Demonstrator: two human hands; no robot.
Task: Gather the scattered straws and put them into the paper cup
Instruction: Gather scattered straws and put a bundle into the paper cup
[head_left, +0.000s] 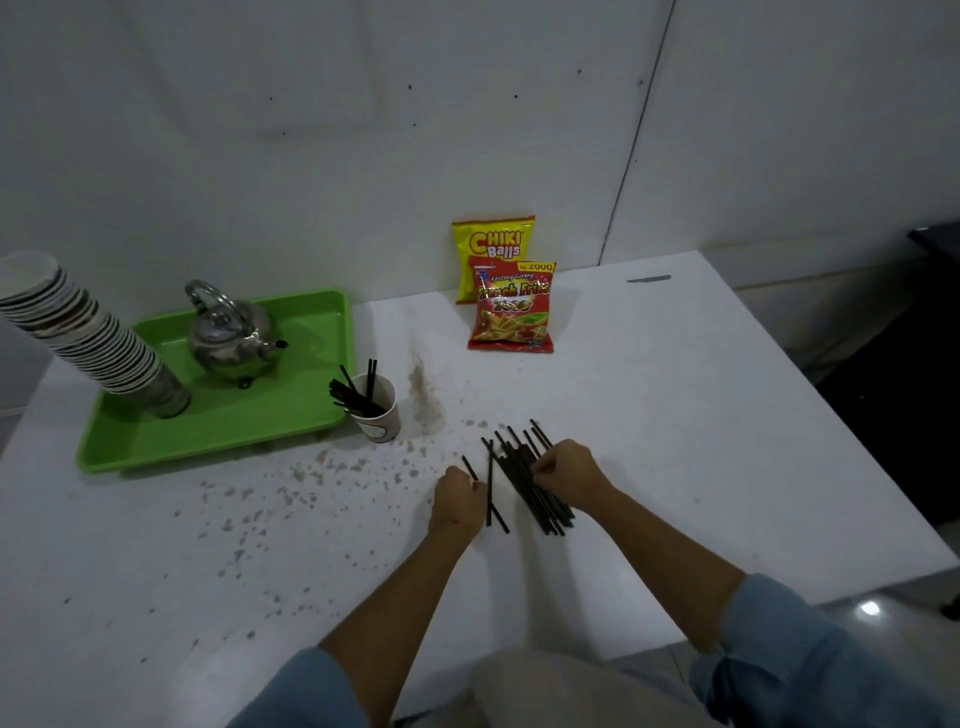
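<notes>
White table, speckled with crumbs. Green tray at left; paper cup just beside it, some straws already inside. Loose straws: lay between both hands, long axes running away from the person. Right hand curled onto the bundle; left hand pinched one straw, nearer the cup.

Stained white table against pale panelled wall, glossy floor beyond

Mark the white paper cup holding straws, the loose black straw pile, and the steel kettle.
White paper cup (385, 422), head view, outer wall.
Loose black straw pile (519, 467), head view, middle.
Steel kettle (226, 340), head view, body.
</notes>
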